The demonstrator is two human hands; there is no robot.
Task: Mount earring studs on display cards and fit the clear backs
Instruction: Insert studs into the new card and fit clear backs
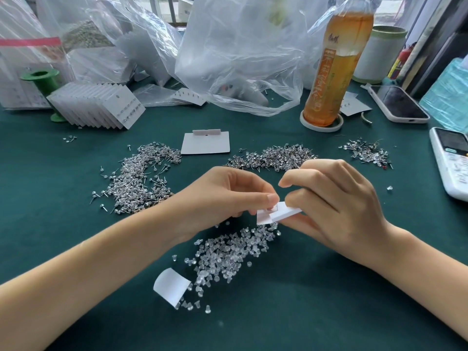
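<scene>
Two hands pinch display card at centre: left hand at 9 o'clock edge, right hand at 3. Risk: card buckling under thumb pressure; clear backs at 6 scattering if brushed.

I see bright, even daylight from beyond the hands — glare on the plastic bags, edges bowed.

A dark green surface carries heaps of earring studs, clear backs, a blank display card, stacked cards, a tea bottle, a phone.
</scene>
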